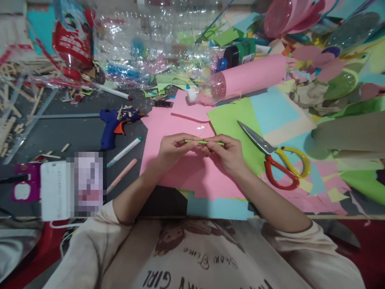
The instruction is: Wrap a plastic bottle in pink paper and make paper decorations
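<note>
Between my two hands is a thin green paper roll (204, 142), held level above the pink paper (180, 176). My left hand (176, 150) pinches its left part between thumb and fingers. On the right part, my right hand (227, 152) has a similar pinch, and the fingertips of both hands nearly meet in the middle. The green strip looks narrow and either rolled or folded; I cannot tell which. Under and beside my right hand lies a green sheet (240, 116). Scissors (267, 150) with red and yellow handles rest to the right, blades partly apart.
A blue glue gun (111, 124) and two markers (124, 152) lie at left, near a white power bank (54, 190). Behind the sheets is a bottle wrapped in pink paper (255, 78). Clear plastic bottles (120, 40) and paper scraps (325, 184) crowd the back and right.
</note>
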`<state>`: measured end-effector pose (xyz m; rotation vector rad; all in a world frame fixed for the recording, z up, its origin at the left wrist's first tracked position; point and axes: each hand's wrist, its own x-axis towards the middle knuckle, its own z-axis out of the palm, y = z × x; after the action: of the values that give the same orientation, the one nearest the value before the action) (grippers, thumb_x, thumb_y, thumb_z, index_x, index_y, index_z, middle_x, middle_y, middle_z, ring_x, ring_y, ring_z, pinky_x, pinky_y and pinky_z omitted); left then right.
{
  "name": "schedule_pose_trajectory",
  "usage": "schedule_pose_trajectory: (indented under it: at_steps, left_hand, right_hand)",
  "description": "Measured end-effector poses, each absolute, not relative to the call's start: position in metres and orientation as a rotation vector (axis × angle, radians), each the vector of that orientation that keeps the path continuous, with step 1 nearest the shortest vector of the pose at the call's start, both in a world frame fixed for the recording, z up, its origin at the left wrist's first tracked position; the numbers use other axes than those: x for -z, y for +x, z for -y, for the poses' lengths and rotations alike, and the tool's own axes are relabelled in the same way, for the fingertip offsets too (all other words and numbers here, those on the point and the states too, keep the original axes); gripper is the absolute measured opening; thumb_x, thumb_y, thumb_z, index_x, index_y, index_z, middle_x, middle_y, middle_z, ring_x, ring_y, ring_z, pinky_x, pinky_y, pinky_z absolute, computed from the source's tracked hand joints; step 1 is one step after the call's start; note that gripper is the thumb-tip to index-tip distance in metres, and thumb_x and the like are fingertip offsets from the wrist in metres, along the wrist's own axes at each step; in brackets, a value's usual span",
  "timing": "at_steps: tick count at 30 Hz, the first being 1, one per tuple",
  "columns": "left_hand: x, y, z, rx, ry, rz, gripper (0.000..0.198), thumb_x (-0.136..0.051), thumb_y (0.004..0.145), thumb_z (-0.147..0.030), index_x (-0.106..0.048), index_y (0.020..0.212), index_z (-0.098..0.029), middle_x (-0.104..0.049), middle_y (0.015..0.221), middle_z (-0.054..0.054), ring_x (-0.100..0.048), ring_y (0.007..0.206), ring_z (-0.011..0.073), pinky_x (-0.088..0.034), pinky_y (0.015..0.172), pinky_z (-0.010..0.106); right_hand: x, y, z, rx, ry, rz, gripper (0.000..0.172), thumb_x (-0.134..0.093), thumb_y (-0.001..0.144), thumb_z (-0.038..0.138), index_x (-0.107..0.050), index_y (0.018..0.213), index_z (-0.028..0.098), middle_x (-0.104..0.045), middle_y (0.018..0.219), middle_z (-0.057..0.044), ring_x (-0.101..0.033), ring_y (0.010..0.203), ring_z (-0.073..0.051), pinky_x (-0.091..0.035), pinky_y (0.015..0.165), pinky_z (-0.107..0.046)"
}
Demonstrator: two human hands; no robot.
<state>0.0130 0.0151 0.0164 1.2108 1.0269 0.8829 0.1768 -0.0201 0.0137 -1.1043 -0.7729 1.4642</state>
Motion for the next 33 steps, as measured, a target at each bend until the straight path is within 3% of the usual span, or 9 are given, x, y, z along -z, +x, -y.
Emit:
schedule_pose_trajectory:
  at_steps: [10,17,25,33]
  left_hand:
    - [-0.0134,0.0108,-0.0167,-0.815,1.329,-0.973,0.037,-0.078,0.069,-0.056,-0.075,0.077,-0.020,-0.076,0.080,0.006,-0.070,0.072,0.0164,-0.056,0.064,0.026]
    - [-0.0133,0.0141,-0.0141,-0.948,1.280,-1.100,0.023,-0.082,0.066,-0.038,-0.071,0.072,-0.018,-0.071,0.072,0.001,-0.061,0.062,0.0107,-0.048,0.056,0.022]
    - [-0.0141,0.0112,-0.0193,-1.075,1.194,-1.103,0.010,-0.073,0.070,-0.025,-0.068,0.075,-0.019,-0.065,0.071,-0.002,-0.062,0.062,0.0096,-0.052,0.062,0.023]
    - [-0.0138,0.0105,-0.0203,-1.088,1.250,-1.124,0.015,-0.076,0.070,-0.029,-0.066,0.072,-0.018,-0.064,0.070,-0.002,-0.062,0.063,0.0105,-0.052,0.062,0.024]
  right_hand:
    - [-0.0121,0.1780,0.0208,-1.459,-1.124,0.838,0.022,-0.083,0.068,0.042,-0.075,0.074,0.022,-0.074,0.064,0.001,-0.068,0.055,-0.013,-0.057,0.052,-0.026]
    - [-0.0107,0.1797,0.0208,-1.447,-1.156,0.777,0.028,-0.084,0.066,0.042,-0.068,0.074,0.021,-0.069,0.058,0.003,-0.067,0.051,-0.013,-0.060,0.053,-0.028]
    - [-0.0125,0.1830,0.0174,-1.359,-1.135,0.674,0.027,-0.084,0.066,0.041,-0.068,0.077,0.023,-0.072,0.061,0.004,-0.065,0.051,-0.011,-0.059,0.054,-0.027]
    - [-0.0136,0.1819,0.0203,-1.279,-1.186,0.708,0.027,-0.083,0.068,0.042,-0.065,0.076,0.023,-0.072,0.062,0.003,-0.066,0.051,-0.013,-0.059,0.053,-0.030]
